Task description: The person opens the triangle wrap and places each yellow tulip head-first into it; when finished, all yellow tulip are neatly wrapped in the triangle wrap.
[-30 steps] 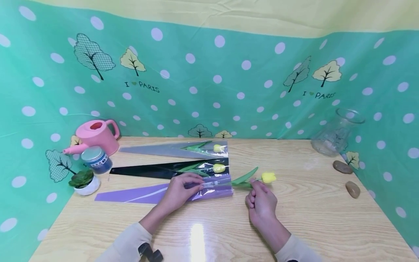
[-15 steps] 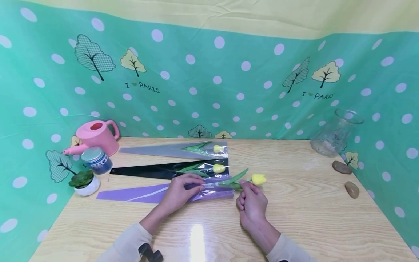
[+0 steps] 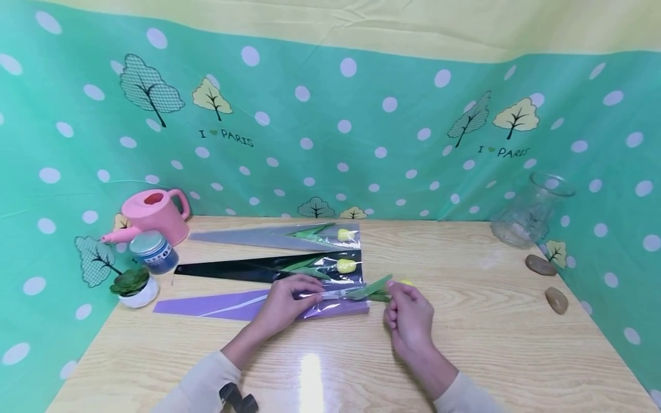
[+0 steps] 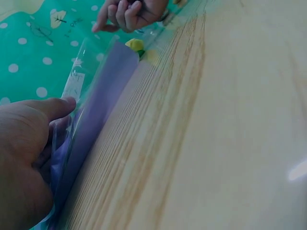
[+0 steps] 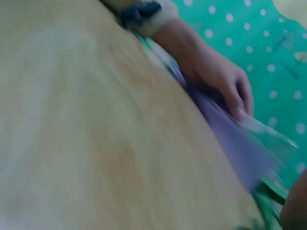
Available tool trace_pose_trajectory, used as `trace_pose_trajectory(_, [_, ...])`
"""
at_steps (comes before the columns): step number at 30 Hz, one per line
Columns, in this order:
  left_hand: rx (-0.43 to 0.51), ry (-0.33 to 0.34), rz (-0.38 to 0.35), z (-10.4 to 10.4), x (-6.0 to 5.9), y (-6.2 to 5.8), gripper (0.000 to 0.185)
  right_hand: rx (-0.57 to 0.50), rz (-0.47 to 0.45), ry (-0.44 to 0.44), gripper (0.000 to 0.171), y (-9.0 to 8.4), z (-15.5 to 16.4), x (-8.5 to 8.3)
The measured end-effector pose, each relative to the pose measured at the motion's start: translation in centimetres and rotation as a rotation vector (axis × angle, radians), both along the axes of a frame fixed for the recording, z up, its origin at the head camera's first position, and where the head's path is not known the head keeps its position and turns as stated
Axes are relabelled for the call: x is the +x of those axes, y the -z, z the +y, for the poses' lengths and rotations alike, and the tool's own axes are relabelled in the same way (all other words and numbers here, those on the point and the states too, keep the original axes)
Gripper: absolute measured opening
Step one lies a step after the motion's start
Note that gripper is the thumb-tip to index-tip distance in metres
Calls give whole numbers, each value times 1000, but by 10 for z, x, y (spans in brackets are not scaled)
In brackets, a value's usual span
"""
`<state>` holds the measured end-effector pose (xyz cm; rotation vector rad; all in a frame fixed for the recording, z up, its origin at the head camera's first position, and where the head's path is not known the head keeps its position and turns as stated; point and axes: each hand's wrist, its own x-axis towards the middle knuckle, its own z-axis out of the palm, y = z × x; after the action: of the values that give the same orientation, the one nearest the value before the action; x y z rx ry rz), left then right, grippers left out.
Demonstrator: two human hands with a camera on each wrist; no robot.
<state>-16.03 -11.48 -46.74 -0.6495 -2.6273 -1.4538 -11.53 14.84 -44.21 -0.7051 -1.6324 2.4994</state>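
My left hand (image 3: 287, 300) pinches the clear front of a purple flower sleeve (image 3: 227, 304), thumb on the film. From the sleeve's right-hand mouth a yellow tulip (image 3: 407, 282) sticks out. Its stem end lies inside the sleeve and its green leaf (image 3: 368, 288) bends across the mouth. My right hand (image 3: 413, 315) is beside the mouth, fingertips right at the leaf's tip, partly covering the bloom. I cannot tell whether they pinch the leaf. In the left wrist view the bloom (image 4: 135, 45) shows just below the right hand's curled fingers.
Behind lie a black sleeve (image 3: 227, 268) and a grey sleeve (image 3: 248, 236), each with a yellow tulip. At left stand a pink watering can (image 3: 160, 215), a blue jar (image 3: 155, 252) and a potted succulent (image 3: 135, 287). At right are a glass vase (image 3: 529, 212) and two stones (image 3: 556, 300).
The tulip has slid left, deeper into the purple sleeve. My right hand moved left with it, then back slightly right to the leaf tip. The left hand stayed on the sleeve.
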Motion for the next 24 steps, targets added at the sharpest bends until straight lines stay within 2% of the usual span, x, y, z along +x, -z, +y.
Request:
trace_pose_trajectory(3, [1, 1, 5, 0, 0, 0, 16, 142, 68, -72, 19, -8, 29, -11])
trace_pose_trajectory(5, [-1, -2, 1, 0, 0, 0, 16, 277, 131, -126, 20, -10, 51, -19])
trace_pose_trajectory(8, [-5, -4, 3, 0, 0, 0, 16, 517, 244, -239, 20, -8, 80, -29])
trace_pose_trajectory(11, [-8, -6, 0, 0, 0, 0, 16, 688, 342, -367, 19, -1, 101, -35])
trace_pose_trajectory(14, [-7, -9, -2, 0, -1, 1, 16, 761, 390, -505, 17, 8, 113, -40])
trace_pose_trajectory(18, [-7, -3, -16, 1, -1, 1, 16, 827, 406, -662, 15, 17, 121, -41])
trace_pose_trajectory(21, [-4, 2, -13, 1, -1, 1, 16, 846, 424, -713, 18, 21, 123, -43])
trace_pose_trajectory(24, [1, -6, -6, 1, -1, 1, 15, 841, 440, -717, 21, 25, 124, -44])
